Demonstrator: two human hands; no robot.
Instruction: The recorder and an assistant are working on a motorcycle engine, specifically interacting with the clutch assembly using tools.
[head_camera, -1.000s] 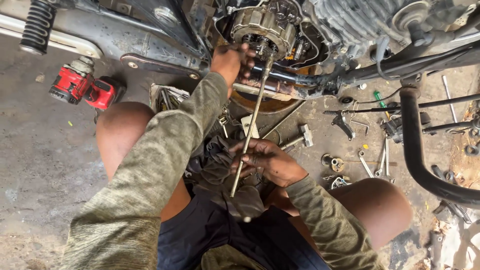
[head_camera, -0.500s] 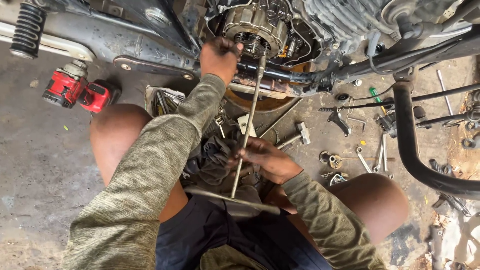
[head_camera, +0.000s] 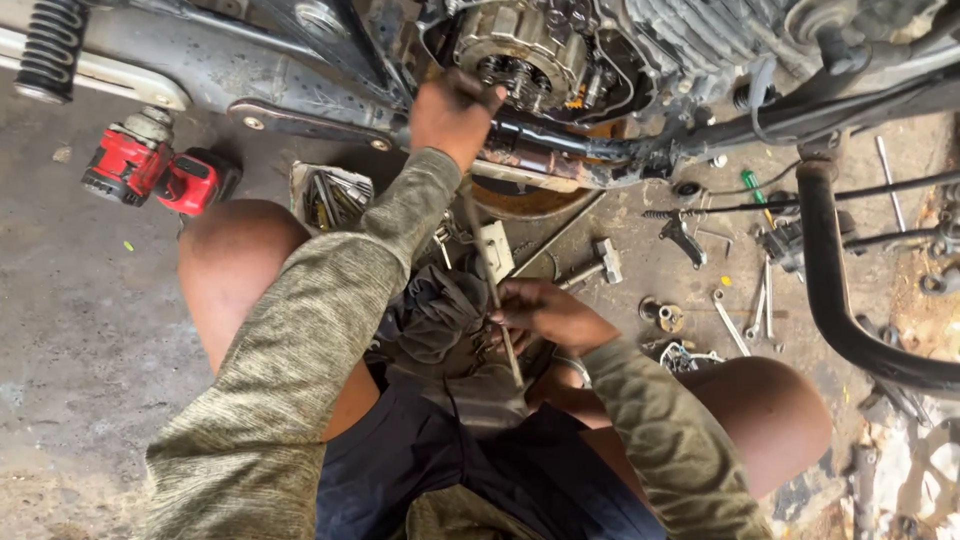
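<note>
While the left hand (head_camera: 452, 112) gripped the long T-handle wrench (head_camera: 492, 278) up at the motorcycle engine (head_camera: 525, 55), the right hand's (head_camera: 545, 312) fingers pinched its lower shaft — steadying it above the dark rag (head_camera: 435, 320).

My left hand (head_camera: 452, 115) has shifted left off the clutch (head_camera: 520, 55). The rod (head_camera: 490, 275) now leans the other way; its top appears hidden behind that hand.
</note>
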